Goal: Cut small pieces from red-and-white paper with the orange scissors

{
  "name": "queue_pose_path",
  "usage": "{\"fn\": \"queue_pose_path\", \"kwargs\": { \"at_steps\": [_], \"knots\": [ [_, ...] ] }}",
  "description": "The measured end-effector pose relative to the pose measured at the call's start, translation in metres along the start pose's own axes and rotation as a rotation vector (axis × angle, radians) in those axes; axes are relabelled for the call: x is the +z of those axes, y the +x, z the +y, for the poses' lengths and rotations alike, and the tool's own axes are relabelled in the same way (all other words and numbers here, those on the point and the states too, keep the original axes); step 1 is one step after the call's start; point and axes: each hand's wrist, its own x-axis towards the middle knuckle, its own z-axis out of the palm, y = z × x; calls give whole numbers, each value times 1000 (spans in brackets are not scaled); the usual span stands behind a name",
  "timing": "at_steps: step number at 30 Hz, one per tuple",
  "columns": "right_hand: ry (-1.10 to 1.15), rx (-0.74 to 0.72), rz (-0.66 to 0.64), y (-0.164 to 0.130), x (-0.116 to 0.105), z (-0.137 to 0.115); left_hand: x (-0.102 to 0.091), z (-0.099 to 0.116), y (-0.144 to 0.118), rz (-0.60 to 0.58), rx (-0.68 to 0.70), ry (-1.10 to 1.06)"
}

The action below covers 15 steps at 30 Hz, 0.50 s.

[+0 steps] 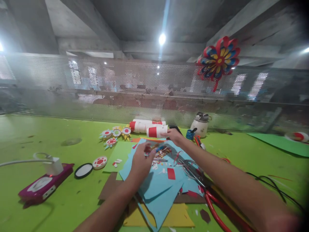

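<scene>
My right hand (173,135) reaches to the back, its fingers closed at the right end of a white paper cup (156,131) with a red panel, which lies on its side. My left hand (142,158) is curled over light-blue paper sheets (156,180). Its fingertips are blurred, and a brownish thing at them is too smeared to name. Beside those fingers is a heap of small paper scraps (163,153). A loose red paper piece (171,174) lies nearer. Large red-handled scissors (200,178) rest under my right forearm.
Several flower-like paper discs (111,141) lie at back left. Nearer are a purple power strip (45,185) with a white plug and a round black-rimmed disc (83,170). A white bottle (200,125) and a blue jar (190,134) stand at back right, before a perforated metal screen (108,87).
</scene>
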Motion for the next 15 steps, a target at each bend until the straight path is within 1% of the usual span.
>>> {"fn": "queue_pose_path", "kwargs": {
  "at_steps": [1,2,4,6,8,10,15],
  "knots": [
    [-21,-41,-27,-12,0,-4,-3,1,4,72,-85,-88],
    [-41,-86,-57,-25,0,-9,-7,2,7,104,-164,-201],
    [-79,-177,-124,-53,2,-17,-12,6,12,110,-299,-453],
    [-120,-268,-168,-80,5,-26,-15,10,12,-16,-316,-683],
    [-164,-357,-169,-104,5,-32,-15,12,9,-167,-286,-808],
    [-211,-428,-132,-122,3,-38,-11,14,4,-238,-271,-833],
    [-327,-514,-73,-160,-14,-46,-3,16,-8,-418,-345,-825]
  ]
}}
